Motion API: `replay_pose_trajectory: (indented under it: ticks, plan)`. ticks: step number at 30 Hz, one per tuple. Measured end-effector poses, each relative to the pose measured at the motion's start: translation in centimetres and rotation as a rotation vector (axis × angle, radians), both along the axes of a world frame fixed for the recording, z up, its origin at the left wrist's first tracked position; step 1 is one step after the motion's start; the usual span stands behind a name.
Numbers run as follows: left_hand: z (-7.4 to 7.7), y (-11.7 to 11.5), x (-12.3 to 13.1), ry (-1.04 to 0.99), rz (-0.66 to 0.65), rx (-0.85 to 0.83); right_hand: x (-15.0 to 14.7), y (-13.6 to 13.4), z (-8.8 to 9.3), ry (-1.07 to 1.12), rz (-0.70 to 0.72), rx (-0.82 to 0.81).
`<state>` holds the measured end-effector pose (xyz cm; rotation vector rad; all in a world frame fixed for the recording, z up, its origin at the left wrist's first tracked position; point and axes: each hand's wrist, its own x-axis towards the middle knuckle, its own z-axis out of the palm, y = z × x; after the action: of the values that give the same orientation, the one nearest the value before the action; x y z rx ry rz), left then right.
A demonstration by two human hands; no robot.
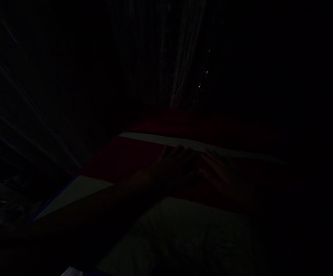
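The scene is very dark. My left hand (173,163) lies flat with fingers stretched out on a red band of a red and white striped cloth (120,157). My right hand (224,172) rests flat beside it on the same red band, fingers extended, almost touching the left. Neither hand holds anything. My left forearm reaches in from the lower left across a pale stripe (183,234).
A pale curtain (180,76) hangs behind the cloth at the centre. Faint folds of sheer fabric (25,115) slope along the left. A dim heap of things (2,207) lies at the lower left. The right side is black.
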<state>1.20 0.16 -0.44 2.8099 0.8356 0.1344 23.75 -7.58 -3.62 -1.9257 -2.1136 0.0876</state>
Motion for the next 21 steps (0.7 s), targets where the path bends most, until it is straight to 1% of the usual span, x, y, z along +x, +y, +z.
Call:
replay_pose_trajectory:
  ticks: [1,4,6,9,14,18,21]
  plan:
    - [0.0,0.0,0.0,0.004,0.005,0.001,-0.1,-0.1,0.2,0.002,0.002,-0.009]
    - [0.2,0.0,0.0,0.026,0.0,0.002,-0.6,-0.4,0.8,0.017,0.018,0.043]
    - [0.3,0.0,0.0,0.045,-0.013,0.01,-1.0,-0.5,0.9,0.015,0.045,0.024]
    - [0.2,0.1,-0.1,0.061,-0.021,0.031,-1.5,-0.7,0.8,0.004,0.057,-0.035]
    - [0.2,0.2,0.0,0.053,-0.012,0.008,-1.5,-0.9,0.5,-0.066,0.03,0.047]
    - [0.5,0.0,0.1,0.071,0.005,0.003,-0.9,-0.9,0.6,-0.072,0.048,-0.024]
    - [0.4,0.0,0.1,0.049,0.002,-0.011,-0.7,-0.8,0.5,-0.055,0.052,0.004]
